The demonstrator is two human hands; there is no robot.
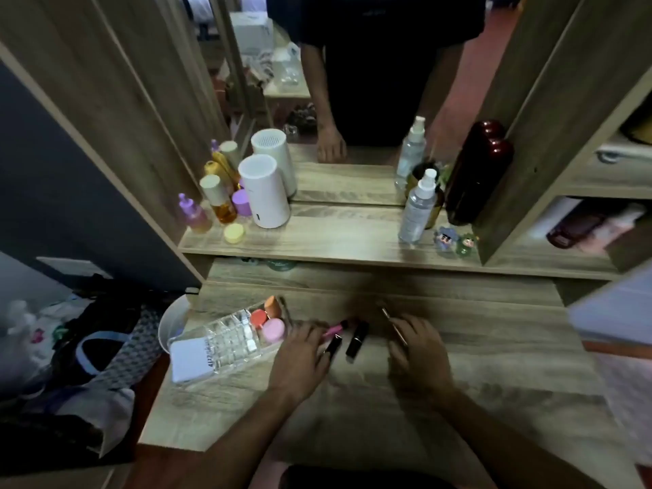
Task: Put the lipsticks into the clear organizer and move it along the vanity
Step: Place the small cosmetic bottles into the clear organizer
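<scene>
— What have the hands got?

— From my feed, the left hand [300, 358] lies palm-down on the vanity top [352, 411], its fingers curled over a pink lipstick [335, 329] and the near end of a black one [333, 345]. Blur keeps me from saying whether it pinches either tube or only rests on them. The right hand [420, 351] is closed around a thin metallic stick [395, 328], held between thumb and fingers.

— Which way do the tubes run?

— The pink lipstick lies flat, long axis slanting from the left fingertips up toward the back-right. The black one under the fingers runs much the same line. A second black lipstick [357, 339] lies free between the two hands, long axis nearly front to back, its far end tipped slightly right. The thin stick slants from the right palm toward the back-left.

— And the organizer?

— The clear organizer [229, 342] sits by the surface's left edge, just beside the left hand, angled with its long side running front-left to back-right. Its far end holds an orange sponge [274, 309], a red-orange pot [258, 318] and a pink jar [273, 330]; a white compact [190, 360] fills the near end. The middle slots I see are bare.
</scene>
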